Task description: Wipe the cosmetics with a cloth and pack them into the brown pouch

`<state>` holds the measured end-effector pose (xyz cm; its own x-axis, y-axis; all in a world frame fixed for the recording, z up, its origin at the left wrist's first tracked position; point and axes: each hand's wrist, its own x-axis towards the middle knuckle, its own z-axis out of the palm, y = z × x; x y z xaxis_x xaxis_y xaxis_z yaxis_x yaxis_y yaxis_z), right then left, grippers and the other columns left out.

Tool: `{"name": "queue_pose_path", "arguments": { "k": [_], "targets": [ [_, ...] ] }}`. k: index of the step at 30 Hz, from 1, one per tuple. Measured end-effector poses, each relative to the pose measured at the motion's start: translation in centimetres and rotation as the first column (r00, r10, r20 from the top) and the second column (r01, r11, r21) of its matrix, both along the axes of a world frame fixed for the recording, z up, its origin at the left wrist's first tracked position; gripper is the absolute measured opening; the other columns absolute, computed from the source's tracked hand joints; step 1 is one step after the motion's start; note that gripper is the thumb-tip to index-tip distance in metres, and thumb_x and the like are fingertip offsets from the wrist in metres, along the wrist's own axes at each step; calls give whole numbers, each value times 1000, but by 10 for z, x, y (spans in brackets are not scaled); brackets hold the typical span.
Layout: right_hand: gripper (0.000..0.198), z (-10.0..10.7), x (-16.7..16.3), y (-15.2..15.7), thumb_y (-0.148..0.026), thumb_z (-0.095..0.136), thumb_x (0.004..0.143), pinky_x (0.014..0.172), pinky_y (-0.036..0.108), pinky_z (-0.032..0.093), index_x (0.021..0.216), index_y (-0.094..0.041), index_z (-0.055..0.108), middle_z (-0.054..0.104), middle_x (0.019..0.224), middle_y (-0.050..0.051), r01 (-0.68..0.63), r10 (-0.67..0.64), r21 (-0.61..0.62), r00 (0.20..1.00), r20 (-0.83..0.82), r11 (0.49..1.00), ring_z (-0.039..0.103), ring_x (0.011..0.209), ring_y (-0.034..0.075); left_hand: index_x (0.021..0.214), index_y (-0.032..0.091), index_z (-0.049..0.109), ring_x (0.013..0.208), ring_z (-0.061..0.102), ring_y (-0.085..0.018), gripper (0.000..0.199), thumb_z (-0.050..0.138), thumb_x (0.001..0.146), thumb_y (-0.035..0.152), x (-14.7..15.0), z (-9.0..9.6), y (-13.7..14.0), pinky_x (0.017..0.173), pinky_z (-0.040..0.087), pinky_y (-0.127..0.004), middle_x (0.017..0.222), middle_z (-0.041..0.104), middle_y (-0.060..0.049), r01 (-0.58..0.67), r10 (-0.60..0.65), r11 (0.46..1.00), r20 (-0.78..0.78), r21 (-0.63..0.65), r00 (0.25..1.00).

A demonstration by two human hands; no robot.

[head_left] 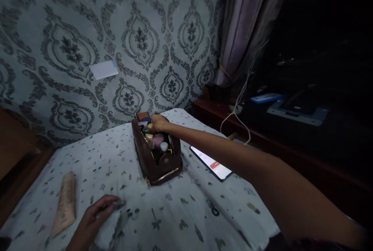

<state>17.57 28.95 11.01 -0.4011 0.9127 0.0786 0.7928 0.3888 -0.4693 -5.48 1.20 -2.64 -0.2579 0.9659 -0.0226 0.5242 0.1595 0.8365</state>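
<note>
Damask wallpaper (140,37) backs this dim room, and a pale leaf-printed cloth (171,223) covers the surface in front of it. Nearest my remote view, at seven to eight o'clock, the left hand (97,214) lies low with its fingers loosely curled, just beside a white crumpled piece (108,230); I cannot tell whether its fingertips pinch anything. Farther out at eight o'clock lies a beige tube (64,202), apart from that hand.

Beyond, at five o'clock, a phone (214,165) with a lit screen lies under the right forearm. Just below centre sits the brown bag (163,172), its zipped mouth spread wide, crowded with small items such as a pink one (158,141) and a white-capped one (164,147). At the bag's twelve o'clock end, the right hand (159,122) dips in; its fingertips are hidden, so I cannot tell if they grip anything.

I judge the step in hand to be reaching among the bag's contents. As I read it, the next move calls for a sure fingertip hold and a straight lift, without dragging neighbouring items along.
</note>
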Motion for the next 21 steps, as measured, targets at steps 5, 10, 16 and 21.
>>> {"name": "queue_pose_path", "arguments": {
  "k": [5, 10, 16, 21],
  "targets": [
    [28, 4, 3, -7, -22, 84, 67, 76, 29, 54, 92, -14, 77, 76, 92, 13, -1, 5, -57, 997, 72, 998, 73, 95, 30, 92, 23, 77, 99, 69, -28, 54, 63, 76, 73, 5, 2, -2, 90, 56, -34, 101, 78, -7, -7, 7, 1000, -2, 18, 1000],
    [30, 5, 4, -12, -25, 80, 72, 75, 25, 52, 101, -15, 76, 77, 102, 12, 8, -3, -51, 996, 94, 999, 73, 100, 27, 90, 24, 78, 99, 70, -29, 55, 64, 74, 74, 1, -2, 0, 90, 56, -34, 100, 79, -7, -7, 6, 1000, 18, 28, 1000],
    [32, 1, 1, -11, -29, 74, 80, 76, 23, 50, 109, -16, 74, 75, 115, 12, 16, -14, -21, 996, 89, 1000, 70, 108, 26, 93, 25, 79, 100, 71, -29, 54, 63, 74, 73, -13, -14, 4, 88, 58, -34, 102, 79, -7, 51, -51, 999, -28, -7, 998],
    [30, -2, -1, -10, -30, 70, 86, 76, 24, 51, 112, -16, 73, 74, 116, 13, 3, -2, -10, 998, 59, 1000, 70, 109, 26, 95, 24, 78, 100, 71, -29, 52, 62, 77, 70, -14, -14, 3, 88, 58, -36, 101, 79, -8, 83, -83, 996, -8, -23, 996]
  ]
}}
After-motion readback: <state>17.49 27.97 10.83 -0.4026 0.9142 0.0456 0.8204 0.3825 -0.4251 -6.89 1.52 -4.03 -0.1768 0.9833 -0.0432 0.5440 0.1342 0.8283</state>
